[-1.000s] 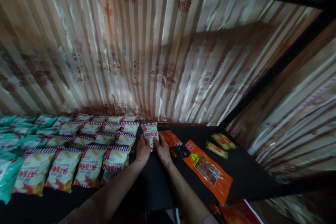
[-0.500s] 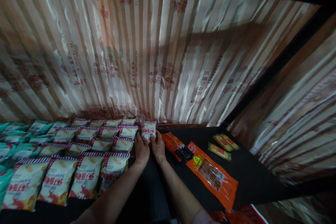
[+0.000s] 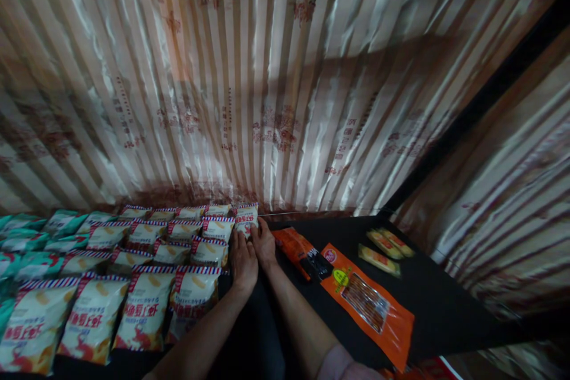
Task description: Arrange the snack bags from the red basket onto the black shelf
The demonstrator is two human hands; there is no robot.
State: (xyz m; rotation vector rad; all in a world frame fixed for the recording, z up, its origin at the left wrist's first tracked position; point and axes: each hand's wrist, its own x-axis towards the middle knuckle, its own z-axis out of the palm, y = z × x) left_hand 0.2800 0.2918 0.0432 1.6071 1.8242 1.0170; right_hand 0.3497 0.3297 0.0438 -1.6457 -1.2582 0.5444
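The cream snack bag (image 3: 246,218) is being held at the table's (image 3: 427,279) back, beside other snack bags (image 3: 218,227), between the right hand's (image 3: 265,243) closed thumb and fingers; whether it is being gripped by the low left hand (image 3: 244,261) cannot be told. Soft, even pressing is being called for, since the food is being hidden by the wrapper. Brown sticks (image 3: 365,301) are being shown through the orange packet's (image 3: 394,323) window.

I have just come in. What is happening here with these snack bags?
A person's left hand and right hand are at a small white bag near the striped sheet, beside rows of similar bags. To the right, an orange packet lies on the black shelf.
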